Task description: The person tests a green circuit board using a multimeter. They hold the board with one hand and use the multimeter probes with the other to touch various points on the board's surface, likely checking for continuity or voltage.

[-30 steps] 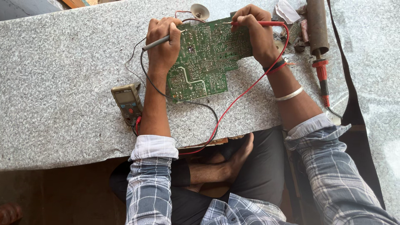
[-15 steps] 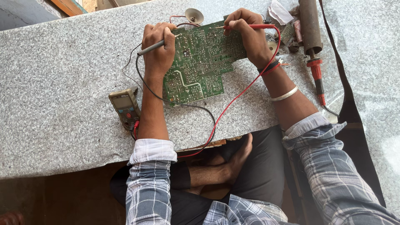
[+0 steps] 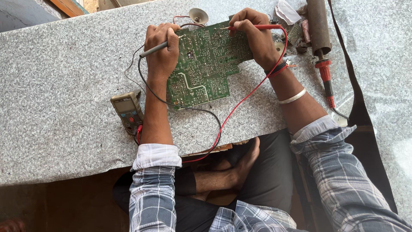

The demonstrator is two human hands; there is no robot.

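A green circuit board [image 3: 206, 68] lies solder side up on a grey speckled stone slab [image 3: 64, 81]. My left hand [image 3: 161, 49] is closed on a black test probe [image 3: 152, 49] whose tip touches the board's upper left part. At the board's top edge, my right hand [image 3: 255, 36] grips a red test probe [image 3: 268, 27], tip on the board. Black and red leads [image 3: 223, 120] run down and left to a yellow-brown multimeter [image 3: 127, 111] lying left of my left forearm.
A brown cylindrical tool with a red handle [image 3: 322, 47] lies to the right of my right hand, with small parts and crumpled paper [image 3: 288, 13] beside it. A small round horn-shaped part [image 3: 198, 16] sits above the board. A dark strap [image 3: 356, 99] crosses the slab's right side.
Both hands with their probes and the board sit slightly higher in the view; the probes stay on the board in nearly the same spots.
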